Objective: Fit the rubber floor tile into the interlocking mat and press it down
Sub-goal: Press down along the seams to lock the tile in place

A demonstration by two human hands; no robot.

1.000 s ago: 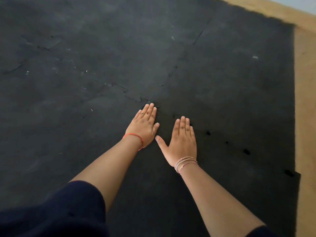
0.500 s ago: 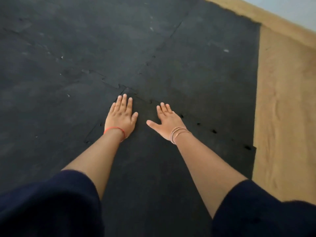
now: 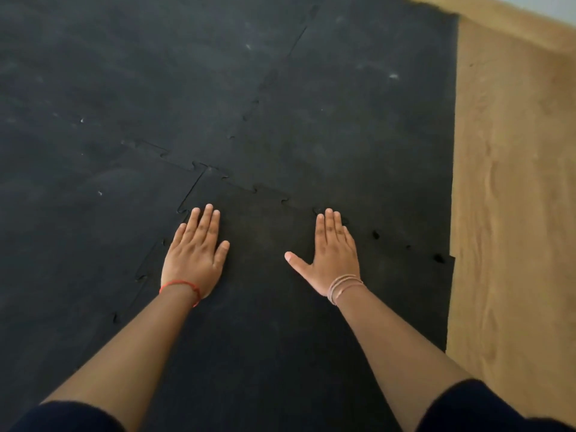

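Note:
The black rubber floor tile lies in the near middle, its jigsaw edges meeting the black interlocking mat on the left and far sides. My left hand rests flat on the tile near its far left corner, fingers together, a red band on the wrist. My right hand lies flat on the tile close to the far seam, thumb spread out, thin bracelets on the wrist. Small dark gaps show along the far seam to the right of my right hand.
Bare wooden floor runs along the mat's right edge and across the far right corner. The tile's right edge sticks out slightly past the mat's edge. Dark sleeves cover my upper arms at the bottom.
My hands have spread apart: the right hand slid right along the far seam, the left stayed near the corner. The view has shifted so more wooden floor shows on the right.

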